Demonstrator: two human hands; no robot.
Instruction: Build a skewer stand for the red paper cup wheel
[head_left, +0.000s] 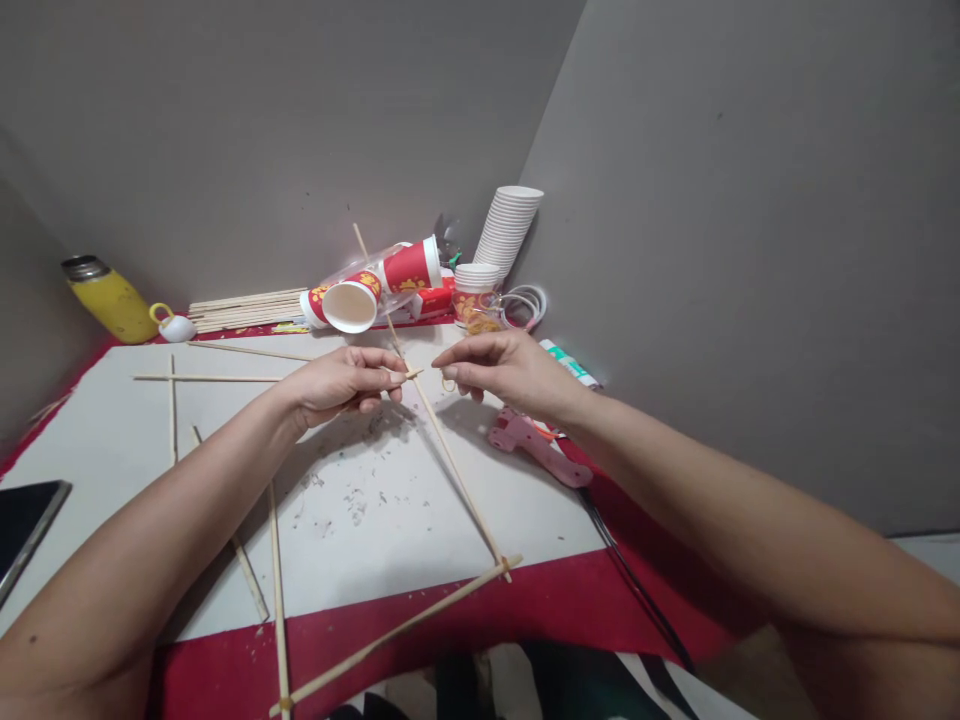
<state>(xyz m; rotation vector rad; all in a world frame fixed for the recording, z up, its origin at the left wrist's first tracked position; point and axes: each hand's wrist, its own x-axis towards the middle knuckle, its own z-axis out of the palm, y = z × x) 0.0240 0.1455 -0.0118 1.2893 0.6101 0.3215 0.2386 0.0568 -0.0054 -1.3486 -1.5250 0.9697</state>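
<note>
My left hand point(352, 385) pinches a thin wooden stick whose tip shows past my fingers, where it crosses a long wooden stick point(450, 450). Just to the right, my right hand point(502, 370) has thumb and forefinger closed on a small yellowish rubber band point(448, 385), apart from the crossing. The long stick slants toward me and meets a front stick point(397, 637) near the table edge, with a band around that joint. Another band joins the front stick to a left-side stick point(277, 590). My left forearm hides part of the sticks.
Loose sticks point(173, 410) lie at left, near a phone point(30, 530). Behind are a yellow bottle point(116, 300), a stick bundle point(247, 312), red paper cups point(412, 265) and stacked white cups point(510, 235). A pink glue gun point(536, 445) with a cord lies right. Shavings dot the white sheet point(360, 560).
</note>
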